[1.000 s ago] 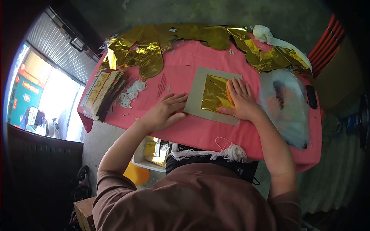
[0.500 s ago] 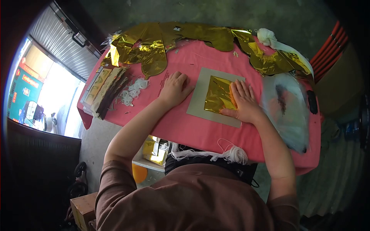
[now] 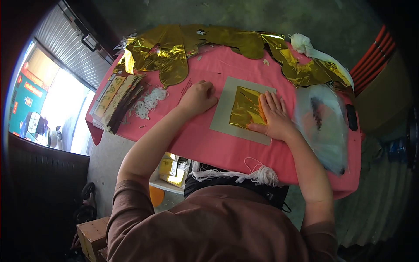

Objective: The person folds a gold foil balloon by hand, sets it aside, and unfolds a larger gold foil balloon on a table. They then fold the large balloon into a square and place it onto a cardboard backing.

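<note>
My right hand (image 3: 276,118) lies flat with fingers stretched out, pressing on the right edge of a folded gold foil piece (image 3: 243,107). That foil rests on a grey cardboard sheet (image 3: 219,118), which lies on the pink cloth. To the left of the cardboard, my left hand (image 3: 199,98) rests on the table with its fingers curled in. Whether anything is inside those fingers is hidden. Beneath and beside the left hand is what looks like a clear plastic sheet with faint printing (image 3: 185,89).
Large gold foil sheets (image 3: 172,65) line the far edge of the pink-covered table (image 3: 209,148). Bundled paper stacks (image 3: 114,100) and tangled white string (image 3: 150,102) are at left. A clear plastic bag (image 3: 327,135) lies at right. White cord (image 3: 264,175) sits at the near edge.
My left hand's fingers have curled in more, with the thumb drawn closer. My right hand stays flat on the foil. The whole view has shifted slightly.
</note>
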A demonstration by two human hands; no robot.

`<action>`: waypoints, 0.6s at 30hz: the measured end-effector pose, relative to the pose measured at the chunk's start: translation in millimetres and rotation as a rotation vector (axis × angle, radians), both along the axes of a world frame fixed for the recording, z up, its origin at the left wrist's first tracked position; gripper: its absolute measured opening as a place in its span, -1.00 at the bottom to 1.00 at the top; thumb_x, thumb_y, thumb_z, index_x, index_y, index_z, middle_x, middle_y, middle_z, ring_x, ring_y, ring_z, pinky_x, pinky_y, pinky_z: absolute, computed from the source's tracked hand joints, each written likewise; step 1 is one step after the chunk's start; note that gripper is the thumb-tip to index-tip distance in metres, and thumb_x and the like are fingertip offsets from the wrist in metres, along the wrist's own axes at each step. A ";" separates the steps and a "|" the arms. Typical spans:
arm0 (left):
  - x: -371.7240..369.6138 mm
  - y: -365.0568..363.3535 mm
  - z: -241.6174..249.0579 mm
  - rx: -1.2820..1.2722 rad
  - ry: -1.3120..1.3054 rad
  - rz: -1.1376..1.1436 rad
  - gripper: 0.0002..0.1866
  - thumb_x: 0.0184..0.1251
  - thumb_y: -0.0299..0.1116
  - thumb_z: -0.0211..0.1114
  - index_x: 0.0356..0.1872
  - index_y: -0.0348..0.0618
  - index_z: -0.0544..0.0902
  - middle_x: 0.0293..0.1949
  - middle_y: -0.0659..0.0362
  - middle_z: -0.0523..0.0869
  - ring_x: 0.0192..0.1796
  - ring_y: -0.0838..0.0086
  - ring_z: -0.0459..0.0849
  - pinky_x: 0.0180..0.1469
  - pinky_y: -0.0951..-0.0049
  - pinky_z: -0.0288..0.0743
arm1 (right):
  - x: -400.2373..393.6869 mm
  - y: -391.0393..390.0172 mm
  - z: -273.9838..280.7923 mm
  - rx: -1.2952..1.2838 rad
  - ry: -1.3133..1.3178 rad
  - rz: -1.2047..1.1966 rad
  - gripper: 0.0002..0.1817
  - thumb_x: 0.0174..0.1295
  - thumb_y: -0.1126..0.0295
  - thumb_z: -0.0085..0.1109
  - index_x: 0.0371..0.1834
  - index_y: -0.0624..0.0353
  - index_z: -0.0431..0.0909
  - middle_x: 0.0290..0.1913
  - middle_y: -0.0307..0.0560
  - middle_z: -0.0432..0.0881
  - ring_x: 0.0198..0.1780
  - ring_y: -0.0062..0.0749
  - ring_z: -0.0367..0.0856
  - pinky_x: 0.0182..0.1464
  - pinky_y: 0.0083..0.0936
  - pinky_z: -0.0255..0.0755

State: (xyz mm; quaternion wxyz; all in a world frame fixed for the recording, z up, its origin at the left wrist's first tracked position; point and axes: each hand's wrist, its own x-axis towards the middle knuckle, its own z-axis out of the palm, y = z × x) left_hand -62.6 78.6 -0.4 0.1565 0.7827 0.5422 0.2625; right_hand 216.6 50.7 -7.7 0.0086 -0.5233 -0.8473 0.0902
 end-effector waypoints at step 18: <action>23.8 -19.5 0.4 0.250 0.068 0.027 -0.86 0.08 -0.40 0.21 -0.39 -0.26 0.53 -0.43 0.00 0.60 -0.39 0.10 0.62 -0.31 0.20 0.50 | -0.4 0.5 1.6 -0.029 -0.003 -0.009 0.23 -0.08 -0.48 -0.03 0.46 0.21 -0.22 0.49 0.17 -0.22 0.52 -0.10 -0.33 0.47 -0.20 -0.47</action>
